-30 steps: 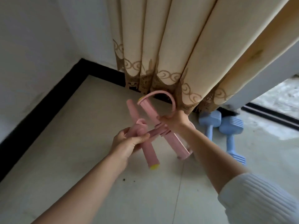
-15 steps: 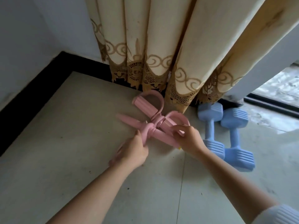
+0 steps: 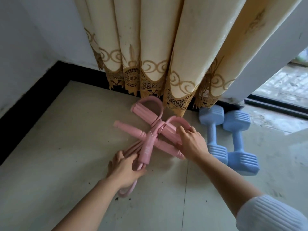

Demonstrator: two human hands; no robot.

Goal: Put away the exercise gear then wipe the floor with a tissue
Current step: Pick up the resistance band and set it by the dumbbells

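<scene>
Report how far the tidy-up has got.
Looks done: the two blue dumbbells lie by the curtain. In hand: the pink pull trainer lies on the floor beside them, left hand and right hand both gripping it. Left: the wipe; dark specks dot the floor and no tissue is in view.

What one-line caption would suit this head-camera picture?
Left hand and right hand hold a pink pedal puller on the floor, beside two blue dumbbells by a cream curtain.

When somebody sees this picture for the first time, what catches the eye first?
The pink pull-rope trainer lies on the floor, the left hand gripping its tubes, the right hand holding a loop. Right of it lie two blue dumbbells, below the cream curtain.
</scene>
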